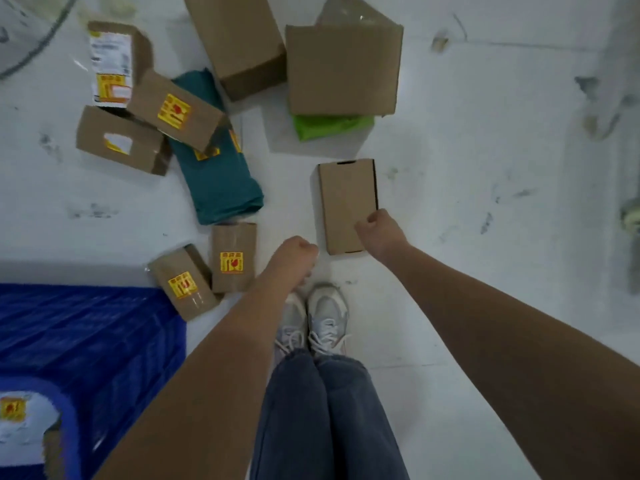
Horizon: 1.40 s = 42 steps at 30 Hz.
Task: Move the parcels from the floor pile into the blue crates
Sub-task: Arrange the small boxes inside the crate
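A plain brown box lies flat on the white floor just ahead of my shoes. My right hand is curled over its near right corner, straddling the edge, with the fingertips hidden underneath. To the left of that box my left hand hangs above the floor as a fist, holding nothing. Two small boxes with yellow stickers lie beside the blue crate at lower left. A labelled parcel is in a crate at the bottom left corner.
The pile spreads across the far floor: a teal soft parcel, several stickered cartons, two larger cartons and a green bag under one of them. Bare floor lies to the right. My shoes stand close behind the plain box.
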Motion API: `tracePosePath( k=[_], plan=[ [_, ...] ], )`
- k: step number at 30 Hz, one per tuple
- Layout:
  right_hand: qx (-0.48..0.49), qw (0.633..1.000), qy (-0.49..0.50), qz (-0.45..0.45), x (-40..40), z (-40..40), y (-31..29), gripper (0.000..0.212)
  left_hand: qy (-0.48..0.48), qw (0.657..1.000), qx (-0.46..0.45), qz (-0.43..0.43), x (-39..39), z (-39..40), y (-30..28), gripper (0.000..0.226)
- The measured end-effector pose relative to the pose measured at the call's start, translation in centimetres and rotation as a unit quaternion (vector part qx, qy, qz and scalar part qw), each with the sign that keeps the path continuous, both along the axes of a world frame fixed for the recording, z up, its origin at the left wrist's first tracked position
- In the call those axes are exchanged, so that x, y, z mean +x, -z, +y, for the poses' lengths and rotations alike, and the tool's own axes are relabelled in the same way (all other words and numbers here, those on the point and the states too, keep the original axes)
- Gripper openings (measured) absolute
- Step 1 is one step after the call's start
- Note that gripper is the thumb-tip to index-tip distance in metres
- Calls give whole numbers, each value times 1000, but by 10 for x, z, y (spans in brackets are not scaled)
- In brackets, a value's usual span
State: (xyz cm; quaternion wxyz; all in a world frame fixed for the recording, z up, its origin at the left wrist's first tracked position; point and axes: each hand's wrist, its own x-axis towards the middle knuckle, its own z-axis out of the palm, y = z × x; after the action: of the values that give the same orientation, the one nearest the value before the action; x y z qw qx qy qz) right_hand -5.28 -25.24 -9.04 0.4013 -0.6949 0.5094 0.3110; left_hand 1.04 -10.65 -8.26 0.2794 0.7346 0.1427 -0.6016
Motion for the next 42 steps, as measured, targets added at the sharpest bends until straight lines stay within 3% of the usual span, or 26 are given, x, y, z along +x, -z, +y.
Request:
tracePosePath(
  k=[4, 7, 9, 14, 20, 23, 25, 29, 32, 34, 36, 38, 40, 42],
  plan=[
    [-20, 999, 16, 44, -23, -25, 58, 52, 38, 999, -12, 5, -7, -35, 61, 11],
    [-27, 997, 23, 66, -37, -31, 99, 57, 78, 997, -15, -15, -16, -43, 105, 46],
    [-12, 997, 41, 62, -44, -29, 119, 58, 98, 995, 1, -25, -20, -44, 126, 52],
    [-6, 997, 75, -1, -53, -18, 145, 46, 82, 996, -17, -32, -32, -40, 144, 48],
    [-5, 963, 234, -131, -55, -7, 127, 35, 29, 999, -11, -8, -37, -32, 138, 53],
    [-59, 977, 152, -139, -51, 4, 102, 47, 59, 997, 12, -44, -33, -31, 124, 67],
    [-114, 983, 41, -139, -49, 17, 86, 64, 14, 995, -5, -98, -27, -39, 105, 73],
    [-218, 963, -62, -146, -43, 45, 60, 54, -157, 982, -80, -74, -13, -64, 72, 58],
    [-249, 951, -107, -148, -40, 60, 47, 49, -148, 985, -47, -81, -6, -67, 63, 62],
    [-201, 956, -121, -175, -39, 65, 39, 52, -116, 988, -20, -103, -5, -58, 61, 58],
    [-92, 969, -72, -216, -42, 68, 33, 56, -136, 984, 0, -112, -3, -43, 58, 54],
    [-9, 967, 114, -227, -43, 65, 22, 56, -172, 980, 1, -100, -1, -24, 53, 47],
    [-8, 946, 257, -198, -46, 54, 16, 61, -198, 978, -12, -61, 1, -5, 43, 36],
    [-14, 960, 250, -126, -49, 41, 9, 77, -222, 974, -42, -24, 4, 10, 32, 30]
  ],
)
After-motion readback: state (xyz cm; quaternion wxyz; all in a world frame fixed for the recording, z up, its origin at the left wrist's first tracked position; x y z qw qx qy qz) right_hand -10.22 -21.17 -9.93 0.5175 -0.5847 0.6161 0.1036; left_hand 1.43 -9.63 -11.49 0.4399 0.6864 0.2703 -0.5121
